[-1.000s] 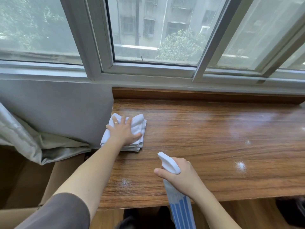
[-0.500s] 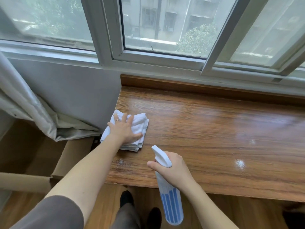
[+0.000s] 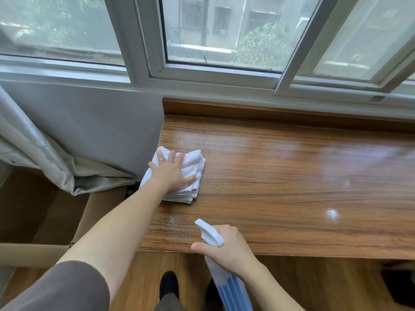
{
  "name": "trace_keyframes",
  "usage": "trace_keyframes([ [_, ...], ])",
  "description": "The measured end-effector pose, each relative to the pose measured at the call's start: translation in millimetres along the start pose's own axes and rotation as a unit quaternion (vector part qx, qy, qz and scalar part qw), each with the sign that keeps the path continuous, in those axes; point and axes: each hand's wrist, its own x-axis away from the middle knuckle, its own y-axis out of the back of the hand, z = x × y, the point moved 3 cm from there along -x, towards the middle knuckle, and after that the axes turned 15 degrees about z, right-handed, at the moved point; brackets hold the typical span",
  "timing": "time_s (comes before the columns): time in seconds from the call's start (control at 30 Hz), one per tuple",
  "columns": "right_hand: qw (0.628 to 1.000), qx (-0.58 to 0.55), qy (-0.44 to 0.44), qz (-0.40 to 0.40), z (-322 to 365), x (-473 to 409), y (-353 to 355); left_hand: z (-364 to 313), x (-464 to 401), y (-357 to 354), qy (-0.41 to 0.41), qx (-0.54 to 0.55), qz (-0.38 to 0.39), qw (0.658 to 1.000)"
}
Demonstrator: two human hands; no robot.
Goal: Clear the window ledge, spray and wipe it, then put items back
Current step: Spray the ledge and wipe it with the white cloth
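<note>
With the left hand (image 3: 173, 173) pressing flat on the folded white cloth (image 3: 190, 169) at the brown wooden ledge's (image 3: 280, 171) left end, sweep rightward through the droplets while the right hand (image 3: 226, 248) grips the blue-striped spray bottle (image 3: 231, 290)

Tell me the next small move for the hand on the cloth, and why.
Probably slide the left hand, pressed flat on the folded white cloth at the ledge's left end, toward the near edge and the spray droplets beside the bottle's nozzle. They sit unwiped closest to the cloth; another wet patch lies further right.
</note>
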Motion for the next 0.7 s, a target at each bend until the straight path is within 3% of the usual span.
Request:
trace_keyframes([
  [0.23, 0.999, 0.045, -0.014, 0.018, 7, 5, -9, 1, 0, 2, -0.014, -0.003, -0.004, 1.0],
  [0.43, 1.0, -0.029, -0.002, 0.012, 8, 15, -5, 1, -2, 5, -0.017, -0.006, -0.002, 1.0],
  [0.7, 0.986, -0.088, 0.041, -0.133, 4, 24, 22, -3, 16, -5, -0.014, -0.002, -0.018, 1.0],
])
